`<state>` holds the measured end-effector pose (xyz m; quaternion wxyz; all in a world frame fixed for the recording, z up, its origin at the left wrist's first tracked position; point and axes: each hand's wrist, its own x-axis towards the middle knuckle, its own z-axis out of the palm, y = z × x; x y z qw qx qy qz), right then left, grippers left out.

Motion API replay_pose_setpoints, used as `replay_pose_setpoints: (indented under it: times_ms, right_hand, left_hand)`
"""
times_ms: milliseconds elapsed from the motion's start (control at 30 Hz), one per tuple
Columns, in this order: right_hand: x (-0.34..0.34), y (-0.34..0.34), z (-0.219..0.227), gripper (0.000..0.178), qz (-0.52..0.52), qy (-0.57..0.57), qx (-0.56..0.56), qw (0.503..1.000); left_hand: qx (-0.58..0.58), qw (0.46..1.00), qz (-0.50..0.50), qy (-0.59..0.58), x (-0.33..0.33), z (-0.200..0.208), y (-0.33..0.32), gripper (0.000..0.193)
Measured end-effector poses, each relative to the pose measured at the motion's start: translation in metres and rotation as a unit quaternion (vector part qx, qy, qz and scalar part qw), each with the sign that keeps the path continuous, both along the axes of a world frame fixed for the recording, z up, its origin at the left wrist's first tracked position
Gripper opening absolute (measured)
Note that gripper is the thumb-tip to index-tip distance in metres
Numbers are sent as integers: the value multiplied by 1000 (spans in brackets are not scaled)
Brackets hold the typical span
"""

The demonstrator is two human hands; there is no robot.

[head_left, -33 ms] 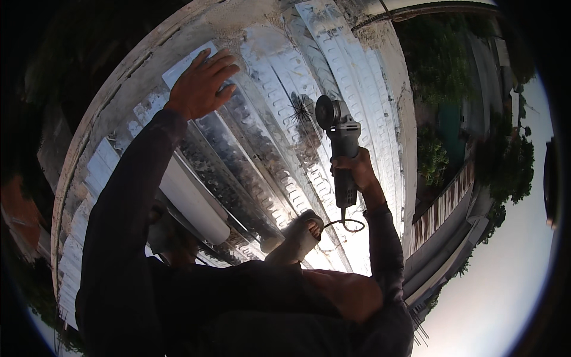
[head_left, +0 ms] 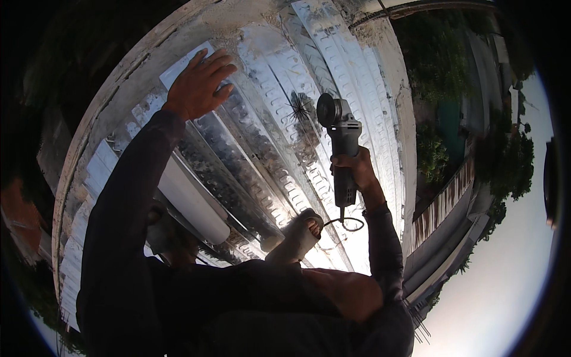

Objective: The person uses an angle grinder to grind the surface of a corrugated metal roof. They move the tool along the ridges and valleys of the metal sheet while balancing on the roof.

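Observation:
My right hand (head_left: 358, 170) is wrapped round the dark body of an angle grinder (head_left: 344, 137). The grinder's round disc (head_left: 326, 109) is at the far end, and its cord (head_left: 353, 224) loops below the handle. At the upper left, my left hand (head_left: 199, 86) is open, fingers spread over the far end of a ribbed metal sheet (head_left: 172, 72); whether the palm presses on it cannot be seen. Between the hands run several long, shiny embossed metal panels (head_left: 262, 119). A spiky dark shape (head_left: 297, 107) shows on them just left of the disc.
A pale pipe-like cylinder (head_left: 193, 199) lies along the panels below my left forearm. My sandalled foot (head_left: 306, 235) rests on the metal near the cord. A concrete edge (head_left: 113, 74) borders the panels. Beyond the right edge are trees (head_left: 437, 65) and a rusty corrugated roof (head_left: 443, 208).

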<state>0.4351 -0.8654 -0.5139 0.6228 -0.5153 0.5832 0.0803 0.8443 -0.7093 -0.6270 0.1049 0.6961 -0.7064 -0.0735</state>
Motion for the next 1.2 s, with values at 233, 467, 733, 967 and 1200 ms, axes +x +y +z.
replay_pose_setpoints:
  times_ms: [233, 467, 733, 967, 1200]
  right_hand:
    - [1, 17, 37, 32, -116, -26, 44, 992]
    - [25, 30, 44, 36, -249, -65, 89, 962]
    - [55, 86, 2, 30, -368, -74, 74, 924]
    - [69, 98, -26, 28, -384, -87, 98, 914]
    - [73, 97, -32, 29, -383, -89, 94, 915]
  left_hand:
    - [20, 999, -31, -15, 4, 14, -16, 44]
    - [37, 997, -60, -17, 10, 9, -17, 48]
    - [29, 999, -36, 29, 9, -1, -15, 47]
    - [53, 996, -34, 54, 14, 4, -18, 47]
    - [55, 996, -43, 51, 17, 2, -16, 48]
